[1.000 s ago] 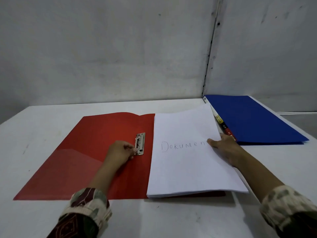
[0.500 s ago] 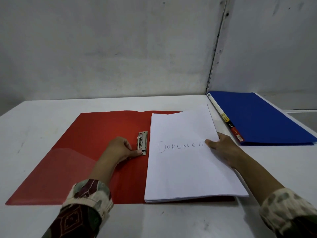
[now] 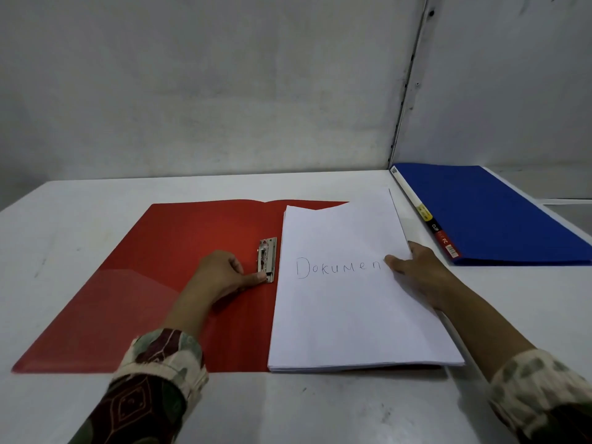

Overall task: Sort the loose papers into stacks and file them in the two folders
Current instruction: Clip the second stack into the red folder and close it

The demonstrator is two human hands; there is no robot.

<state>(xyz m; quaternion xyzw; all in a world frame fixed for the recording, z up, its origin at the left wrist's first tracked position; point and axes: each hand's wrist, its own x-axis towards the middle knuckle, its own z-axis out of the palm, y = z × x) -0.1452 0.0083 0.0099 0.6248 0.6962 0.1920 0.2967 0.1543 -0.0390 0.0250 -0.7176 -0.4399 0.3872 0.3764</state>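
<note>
A red folder [image 3: 179,251] lies open on the white table [image 3: 80,203]. A metal clip [image 3: 268,256] sits near its spine. My left hand [image 3: 217,277] is curled beside the clip, its thumb and a fingertip pinching the clip's lower end. A stack of white papers [image 3: 346,315], with "Dokumen" handwritten on the top sheet, covers the folder's right half. My right hand [image 3: 419,274] grips the stack's right edge, thumb on top and fingers underneath. A closed blue folder [image 3: 493,216] lies at the back right.
A grey wall stands right behind the table, with a vertical corner seam above the blue folder. The table's right edge runs just past the blue folder.
The paper stack has slid a little left, closer to the clip. My left hand has moved from the clip's side to its lower end. The view has tilted slightly.
</note>
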